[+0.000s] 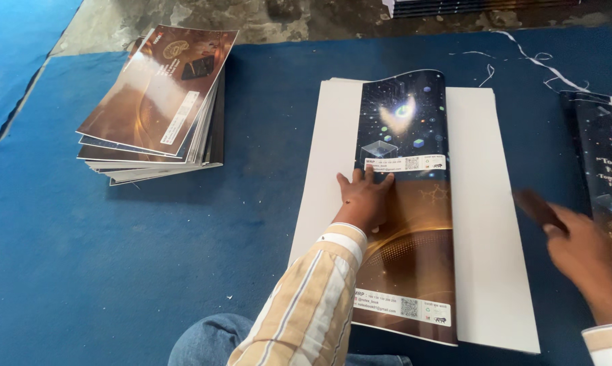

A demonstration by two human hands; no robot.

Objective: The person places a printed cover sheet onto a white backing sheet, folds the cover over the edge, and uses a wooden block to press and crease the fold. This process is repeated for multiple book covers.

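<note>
My left hand (364, 198) presses flat, fingers spread, on the folded cover (404, 203) atop white sheets (485, 224); right hand (580, 251), just right of them, grips a dark tool (538, 207).

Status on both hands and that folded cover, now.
Left hand flat on folded cover. Right hand grips dark tool. White sheet underneath, nothing blocking.
</note>
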